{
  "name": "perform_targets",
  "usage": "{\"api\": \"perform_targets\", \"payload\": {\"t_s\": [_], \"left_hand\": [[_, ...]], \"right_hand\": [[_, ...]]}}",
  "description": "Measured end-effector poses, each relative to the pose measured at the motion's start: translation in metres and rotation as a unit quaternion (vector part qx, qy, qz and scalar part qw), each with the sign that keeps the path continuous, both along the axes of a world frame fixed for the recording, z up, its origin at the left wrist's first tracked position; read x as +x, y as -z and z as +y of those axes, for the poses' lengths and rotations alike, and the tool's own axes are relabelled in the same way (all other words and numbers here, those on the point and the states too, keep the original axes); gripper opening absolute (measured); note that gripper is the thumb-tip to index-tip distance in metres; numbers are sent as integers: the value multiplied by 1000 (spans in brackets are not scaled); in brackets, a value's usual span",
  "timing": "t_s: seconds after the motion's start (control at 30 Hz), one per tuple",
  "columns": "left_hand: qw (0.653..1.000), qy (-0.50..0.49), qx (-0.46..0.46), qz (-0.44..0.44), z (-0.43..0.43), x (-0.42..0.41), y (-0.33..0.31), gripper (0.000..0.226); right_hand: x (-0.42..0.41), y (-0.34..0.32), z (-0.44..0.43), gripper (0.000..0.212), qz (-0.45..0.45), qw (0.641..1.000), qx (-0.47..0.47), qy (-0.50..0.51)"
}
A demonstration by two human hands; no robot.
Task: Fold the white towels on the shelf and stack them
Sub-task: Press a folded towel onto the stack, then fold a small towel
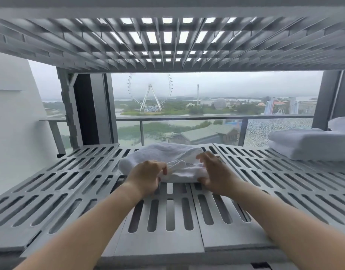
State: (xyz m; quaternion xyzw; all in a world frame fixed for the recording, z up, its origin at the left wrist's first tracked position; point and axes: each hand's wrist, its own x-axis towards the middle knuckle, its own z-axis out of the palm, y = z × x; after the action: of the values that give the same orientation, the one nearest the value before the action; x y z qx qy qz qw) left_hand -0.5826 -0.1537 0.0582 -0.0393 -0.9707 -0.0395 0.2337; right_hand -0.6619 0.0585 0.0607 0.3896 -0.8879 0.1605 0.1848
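A rumpled white towel (163, 154) lies in the middle of the grey slotted shelf (70, 184). My left hand (146, 177) pinches the towel's near left edge, fingers curled into the cloth. My right hand (214, 172) is at the towel's near right end, with the thumb under the edge and the fingers arched over the top. A stack of two folded white towels (309, 143) sits at the right end of the same shelf.
A second slotted shelf (167, 41) hangs low overhead. Grey uprights (68, 110) stand at the shelf's back corners. Behind is a window with a balcony rail. A white rounded thing (341, 123) shows behind the stack at far right.
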Motion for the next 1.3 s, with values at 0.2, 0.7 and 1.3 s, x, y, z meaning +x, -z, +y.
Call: {"api": "perform_targets", "payload": {"t_s": [0.2,0.7,1.3], "left_hand": [[999,0,27,35,16,2,-3,16],[981,-121,-6,-149,68,-80,-6,79],[981,-160,103,31,29,-52,-24,20]], "right_hand": [[9,4,2,35,-13,996,-82,-24],[-55,2,18,60,-2,998,25,-55],[-43,1,-2,85,-5,994,-58,-93]]}}
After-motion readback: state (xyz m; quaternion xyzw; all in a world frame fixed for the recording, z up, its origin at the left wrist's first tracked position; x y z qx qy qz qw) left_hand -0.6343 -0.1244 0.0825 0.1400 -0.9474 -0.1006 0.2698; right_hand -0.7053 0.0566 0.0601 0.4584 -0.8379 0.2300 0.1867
